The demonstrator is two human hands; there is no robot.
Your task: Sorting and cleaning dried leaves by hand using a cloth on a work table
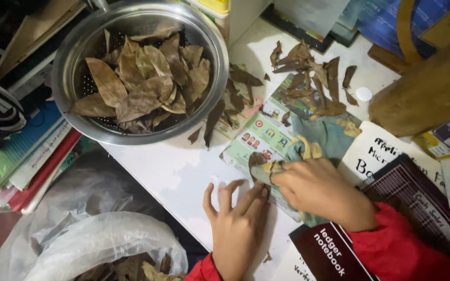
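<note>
Pressing flat on the white desk [173, 177], the left hand [238, 224] lies palm down with fingers spread; its grip is wide and holds nothing, though its fingertips reach the lower edge of a brown dried leaf [257, 158]. The right hand [316, 190], in a red sleeve [402, 247], has its grip closed on a blue-grey cloth [324, 136] with yellowish patches, bunched under the fingers and pressed onto that same leaf. The leaf lies on a printed paper sheet [259, 132] spread on the desk, directly between the two hands.

Behind the hands, at upper left, a steel colander [79, 47] stands on the desk and holds a heap of dried leaves [141, 83]. More loose leaves [308, 73] are scattered on the desk and the sheet at upper centre, with a small white cap [363, 94] just beside them. A dark notebook [329, 252] lies under the right forearm, next to a black-covered book [423, 200] and a handwritten paper [378, 151]. At lower left, off the desk edge, a clear plastic bag [100, 242] contains further leaves. A stack of books [27, 161] sits at the left edge.
</note>
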